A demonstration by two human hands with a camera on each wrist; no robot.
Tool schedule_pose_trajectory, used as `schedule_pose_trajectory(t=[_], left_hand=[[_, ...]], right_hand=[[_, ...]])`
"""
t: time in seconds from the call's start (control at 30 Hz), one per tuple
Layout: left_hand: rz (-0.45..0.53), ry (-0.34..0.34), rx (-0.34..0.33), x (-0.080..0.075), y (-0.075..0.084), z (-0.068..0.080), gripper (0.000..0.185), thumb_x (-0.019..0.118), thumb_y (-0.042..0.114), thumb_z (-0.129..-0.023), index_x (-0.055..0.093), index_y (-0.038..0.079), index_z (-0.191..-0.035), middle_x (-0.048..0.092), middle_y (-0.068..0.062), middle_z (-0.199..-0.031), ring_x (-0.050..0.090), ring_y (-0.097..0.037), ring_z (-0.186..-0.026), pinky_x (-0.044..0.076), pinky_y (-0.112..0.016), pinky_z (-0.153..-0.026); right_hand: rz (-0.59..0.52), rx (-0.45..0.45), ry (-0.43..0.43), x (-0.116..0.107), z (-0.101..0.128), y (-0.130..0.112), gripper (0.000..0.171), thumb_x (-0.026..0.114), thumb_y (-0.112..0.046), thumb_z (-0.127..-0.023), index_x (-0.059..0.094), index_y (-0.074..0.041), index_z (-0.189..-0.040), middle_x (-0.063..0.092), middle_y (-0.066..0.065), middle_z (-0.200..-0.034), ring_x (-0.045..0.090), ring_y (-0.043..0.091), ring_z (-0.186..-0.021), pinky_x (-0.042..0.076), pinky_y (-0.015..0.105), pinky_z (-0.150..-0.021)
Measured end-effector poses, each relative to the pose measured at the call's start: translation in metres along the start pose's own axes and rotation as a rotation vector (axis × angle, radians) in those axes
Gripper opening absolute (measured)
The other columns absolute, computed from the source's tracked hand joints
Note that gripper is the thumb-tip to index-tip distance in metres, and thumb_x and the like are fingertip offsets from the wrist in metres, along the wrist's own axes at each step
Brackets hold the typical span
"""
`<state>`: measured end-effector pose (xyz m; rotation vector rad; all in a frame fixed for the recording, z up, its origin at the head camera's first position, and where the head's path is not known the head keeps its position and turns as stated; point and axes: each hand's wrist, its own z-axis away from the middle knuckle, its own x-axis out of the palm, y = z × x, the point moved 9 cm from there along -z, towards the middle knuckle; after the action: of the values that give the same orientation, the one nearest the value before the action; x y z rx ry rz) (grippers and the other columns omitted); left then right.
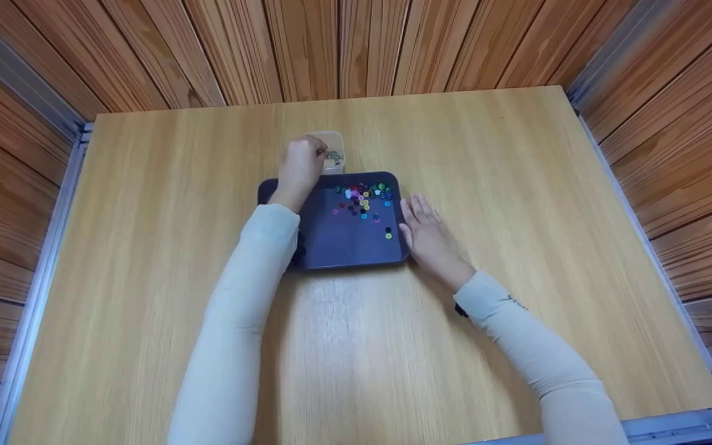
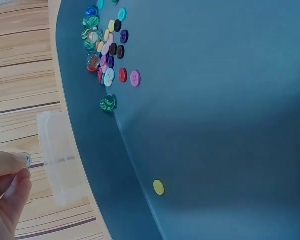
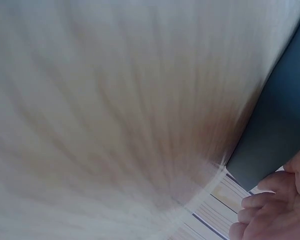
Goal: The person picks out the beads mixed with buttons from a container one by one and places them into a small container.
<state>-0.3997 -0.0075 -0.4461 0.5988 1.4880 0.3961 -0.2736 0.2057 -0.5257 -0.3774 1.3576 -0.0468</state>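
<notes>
My left hand (image 1: 302, 164) is over the clear plastic container (image 1: 329, 137) behind the tray. Between thumb and fingertip it pinches a clear glass marble (image 2: 27, 159), mostly covered by the fingers. A few marbles (image 1: 334, 157) lie in that container. The dark blue tray (image 1: 343, 247) holds buttons and marbles, bunched toward its far right part; a green marble (image 2: 108, 103) lies at the foot of its wall. My right hand (image 1: 430, 238) lies with straight fingers along the tray's right edge, its fingertips also showing in the right wrist view.
A yellow button (image 2: 159, 187) lies apart from the bunch in the tray. The wooden table (image 1: 195, 185) extends around the tray, with wood-panelled walls (image 1: 362, 49) behind and at the sides. A metal rail (image 1: 652, 238) runs along the right edge.
</notes>
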Motion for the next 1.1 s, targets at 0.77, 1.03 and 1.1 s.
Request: schedule_pose_trajectory(t=[0.77,1.03,1.1], left_hand=[[0.096,-0.001,-0.018,0.007,0.004,0.003,0.024,0.057,0.006,-0.098,0.073,0.004,-0.116,0.070,-0.009,-0.124,0.065,-0.021,-0.114,0.053,-0.034,-0.099],[0.168,-0.035,0.027,0.022,0.023,0.010,0.023,0.059,0.010,-0.098,0.073,0.006,-0.116,0.073,-0.008,-0.118,0.068,-0.019,-0.104,0.053,-0.035,-0.095],[0.180,-0.039,0.036,0.027,0.027,0.012,0.022,0.061,0.011,-0.098,0.074,0.007,-0.114,0.074,-0.008,-0.117,0.068,-0.018,-0.106,0.053,-0.034,-0.097]], right_hand=[[-0.012,0.011,-0.019,0.001,0.001,0.001,0.057,0.028,-0.032,-0.109,0.016,-0.005,-0.158,0.011,0.017,-0.167,0.007,0.033,-0.155,0.011,0.049,-0.126],[0.001,-0.020,0.012,0.000,0.001,-0.002,0.056,0.031,-0.029,-0.109,0.020,-0.001,-0.157,0.018,0.022,-0.164,0.012,0.036,-0.154,0.014,0.050,-0.125],[0.001,-0.019,0.012,0.000,0.001,-0.002,0.056,0.031,-0.029,-0.109,0.020,-0.002,-0.157,0.018,0.022,-0.164,0.013,0.036,-0.154,0.014,0.049,-0.125]])
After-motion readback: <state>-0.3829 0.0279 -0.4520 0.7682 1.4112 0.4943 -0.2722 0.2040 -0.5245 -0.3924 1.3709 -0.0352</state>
